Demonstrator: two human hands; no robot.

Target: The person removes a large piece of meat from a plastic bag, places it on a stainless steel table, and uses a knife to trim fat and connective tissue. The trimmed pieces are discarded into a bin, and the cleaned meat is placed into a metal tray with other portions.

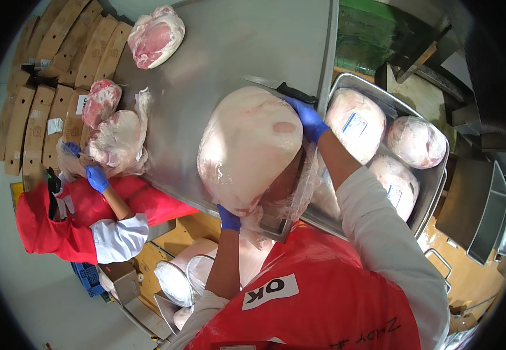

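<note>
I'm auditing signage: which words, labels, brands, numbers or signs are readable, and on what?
I won't copy wording out; here is where it stands:
White rectangular patch on the wearer's glossy red apron: bold black letters, legible.
Apron's lower part: black handwriting, partly legible.
Blue-and-white labels on plastic-wrapped pale meat: too small to read.
Brown cardboard boxes: faint print, too small.
White rectangular sheet near them: dark marks, unclear.

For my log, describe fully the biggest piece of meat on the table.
The meat is pale, rounded and glossy, with a pinkish oval patch on the right. It lies on the metal table, clear plastic at its lower right. The left grip touches its lower edge, the right grip its upper right.
</note>
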